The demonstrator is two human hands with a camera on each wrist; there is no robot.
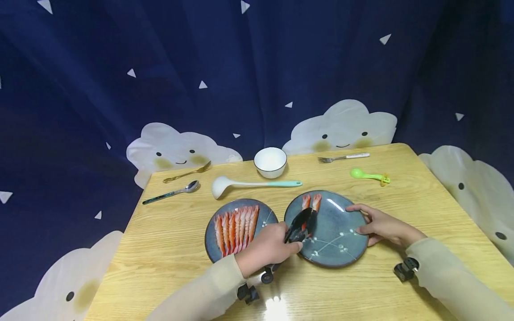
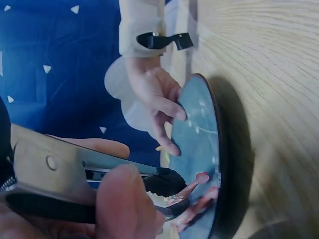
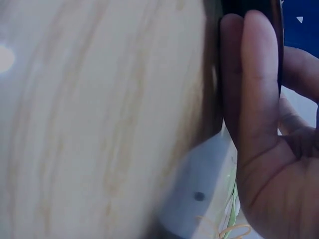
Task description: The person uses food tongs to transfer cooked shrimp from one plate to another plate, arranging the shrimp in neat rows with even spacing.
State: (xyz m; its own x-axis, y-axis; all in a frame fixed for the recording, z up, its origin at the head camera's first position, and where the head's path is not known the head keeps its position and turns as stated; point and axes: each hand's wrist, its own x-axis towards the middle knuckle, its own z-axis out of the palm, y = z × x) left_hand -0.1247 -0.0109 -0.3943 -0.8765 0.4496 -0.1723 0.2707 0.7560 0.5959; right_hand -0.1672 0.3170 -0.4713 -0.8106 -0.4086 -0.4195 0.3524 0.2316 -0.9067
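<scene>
My left hand (image 1: 273,243) grips a pair of kitchen tongs (image 1: 299,225) with steel arms and black tips. Over the left part of the right blue plate (image 1: 333,223), those tips are around or against one of two shrimp (image 1: 316,203); exactly how they touch is partly hidden. In the left wrist view the tongs (image 2: 55,169) fill the lower left, beside the shrimp (image 2: 202,199). At that plate's right rim, my right hand (image 1: 383,227) pinches the edge, fingers partly underneath. A left blue plate (image 1: 267,211) bears a row of several shrimp (image 1: 237,227), partly behind my left hand.
Behind the plates lie a white ladle (image 1: 241,183) with a mint handle and a white bowl (image 1: 270,162). A spoon (image 1: 172,195) and a gold fork (image 1: 186,173) lie left. A white-handled fork (image 1: 344,158) and a green spoon (image 1: 367,175) lie right. A dark curtain (image 1: 257,76) hangs behind.
</scene>
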